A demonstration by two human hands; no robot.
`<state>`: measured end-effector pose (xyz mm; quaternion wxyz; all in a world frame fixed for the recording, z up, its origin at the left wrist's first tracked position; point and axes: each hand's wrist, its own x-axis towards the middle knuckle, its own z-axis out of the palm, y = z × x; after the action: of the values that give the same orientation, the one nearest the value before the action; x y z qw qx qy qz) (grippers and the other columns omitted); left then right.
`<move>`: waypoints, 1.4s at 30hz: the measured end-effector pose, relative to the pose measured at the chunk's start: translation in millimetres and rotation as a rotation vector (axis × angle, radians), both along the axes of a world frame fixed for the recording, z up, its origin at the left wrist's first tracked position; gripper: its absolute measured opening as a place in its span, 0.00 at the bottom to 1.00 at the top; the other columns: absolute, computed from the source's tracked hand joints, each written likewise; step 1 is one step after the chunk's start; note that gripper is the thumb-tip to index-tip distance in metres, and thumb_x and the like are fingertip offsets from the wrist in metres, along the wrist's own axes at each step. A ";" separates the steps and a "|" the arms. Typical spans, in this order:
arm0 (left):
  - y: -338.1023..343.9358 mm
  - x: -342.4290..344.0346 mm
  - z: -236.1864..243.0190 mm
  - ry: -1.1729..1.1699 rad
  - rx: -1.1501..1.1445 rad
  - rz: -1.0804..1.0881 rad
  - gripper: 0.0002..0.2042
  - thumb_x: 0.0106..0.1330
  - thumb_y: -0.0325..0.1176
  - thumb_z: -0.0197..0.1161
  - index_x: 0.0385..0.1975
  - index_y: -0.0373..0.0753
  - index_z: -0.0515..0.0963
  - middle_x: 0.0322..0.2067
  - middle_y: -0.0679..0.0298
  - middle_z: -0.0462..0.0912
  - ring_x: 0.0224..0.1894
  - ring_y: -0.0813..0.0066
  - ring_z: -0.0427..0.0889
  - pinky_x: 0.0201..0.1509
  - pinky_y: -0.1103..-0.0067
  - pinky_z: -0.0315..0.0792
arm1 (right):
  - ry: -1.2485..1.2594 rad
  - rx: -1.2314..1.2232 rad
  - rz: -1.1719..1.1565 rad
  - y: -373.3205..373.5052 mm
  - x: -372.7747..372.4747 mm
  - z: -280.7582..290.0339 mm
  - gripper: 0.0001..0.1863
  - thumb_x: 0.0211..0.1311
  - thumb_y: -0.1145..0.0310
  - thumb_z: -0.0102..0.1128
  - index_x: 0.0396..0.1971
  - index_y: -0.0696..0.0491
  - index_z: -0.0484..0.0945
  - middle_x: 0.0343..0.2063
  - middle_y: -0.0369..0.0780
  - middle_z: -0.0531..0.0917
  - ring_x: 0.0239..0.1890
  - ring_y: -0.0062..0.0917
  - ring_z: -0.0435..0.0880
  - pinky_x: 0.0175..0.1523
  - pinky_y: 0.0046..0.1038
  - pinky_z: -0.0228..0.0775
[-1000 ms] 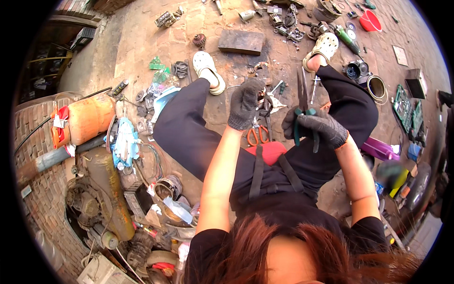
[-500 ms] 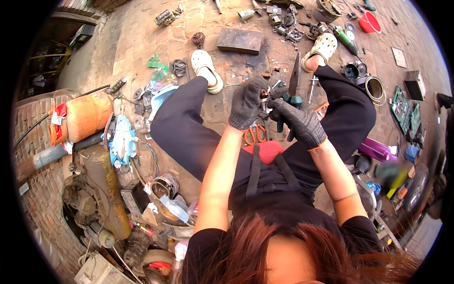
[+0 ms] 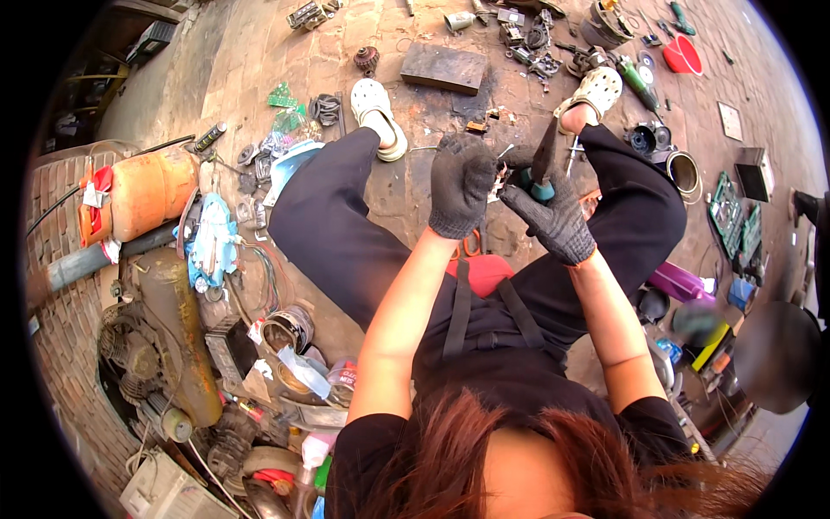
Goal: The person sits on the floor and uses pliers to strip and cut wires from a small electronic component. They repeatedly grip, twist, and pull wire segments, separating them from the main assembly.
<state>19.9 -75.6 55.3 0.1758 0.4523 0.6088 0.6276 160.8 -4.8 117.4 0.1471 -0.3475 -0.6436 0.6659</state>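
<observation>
My left hand, in a dark grey knit glove, is closed over a small part with thin bright ends that shows at its fingertips. Most of that part is hidden. Close on its right, my right hand, gloved alike, grips a tool with teal handles and a long, dark, tapered metal end pointing away from me. The exact kind of tool is not clear. Both hands are held above the ground between my spread knees. Partly behind my left wrist are orange-handled scissors.
A dark rectangular block lies beyond my feet. Machine parts, a green angle grinder and a red bucket are at the far right. An orange gas cylinder lies left; a teal tool case sits right.
The right hand has turned and risen slightly, so the tool's lower teal handle no longer shows below it. My left hand has shifted slightly right, covering more of the scissors.
</observation>
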 end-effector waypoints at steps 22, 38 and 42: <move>19.8 -2.3 4.8 0.084 0.065 0.077 0.13 0.64 0.39 0.56 0.23 0.37 0.75 0.20 0.58 0.76 0.24 0.58 0.77 0.32 0.71 0.69 | -0.090 -0.249 -0.112 2.1 -1.7 3.3 0.14 0.54 0.62 0.67 0.34 0.55 0.77 0.21 0.33 0.77 0.19 0.14 0.72 0.17 0.18 0.63; 34.5 3.0 47.4 0.897 -0.030 -0.090 0.16 0.51 0.42 0.67 0.40 0.48 0.81 0.32 0.68 0.79 0.37 0.65 0.77 0.44 0.69 0.68 | 0.054 1.078 -0.192 49.2 36.6 -15.9 0.18 0.39 0.73 0.71 0.33 0.53 0.73 0.30 0.40 0.78 0.34 0.38 0.77 0.40 0.33 0.68; 31.9 8.3 61.3 1.019 -0.143 -0.088 0.19 0.51 0.41 0.65 0.45 0.48 0.80 0.33 0.66 0.79 0.40 0.67 0.77 0.47 0.69 0.67 | 0.120 1.285 -0.111 52.3 43.8 -7.4 0.19 0.38 0.74 0.70 0.32 0.50 0.73 0.31 0.38 0.79 0.36 0.35 0.77 0.42 0.35 0.67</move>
<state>28.2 -43.7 116.6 -0.0865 0.7126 0.6389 0.2767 204.6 47.5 110.0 0.3956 -0.1852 -0.8856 0.1579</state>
